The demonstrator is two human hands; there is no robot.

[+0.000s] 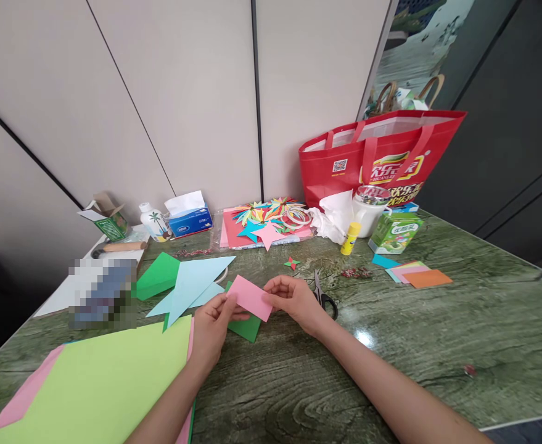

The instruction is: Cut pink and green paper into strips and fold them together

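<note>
- In the head view, the left hand [213, 317] pinches one end of a small pink paper [252, 297], thumb on top.
- The right hand [296, 302] pinches the other end, so the pink paper is between both hands, in front of the person.
- If the two hands pull apart too hard, the thin paper could rip. If they squeeze it crooked, it could get a bad crease.
- A green paper [250, 331] shows under the pink one. I can't tell if they touch. A low hand could push it or bend it.
- The black scissors [328, 303] sit right beside the right wrist. Moving that arm without looking could bump them, and the tips could poke.
- The yellow glue stick [350, 239] stands up tall farther back. A big reach that way could knock it over.
- The light blue paper [197, 280] is near the left hand, so a careless sleeve-side swing could slide it.
</note>
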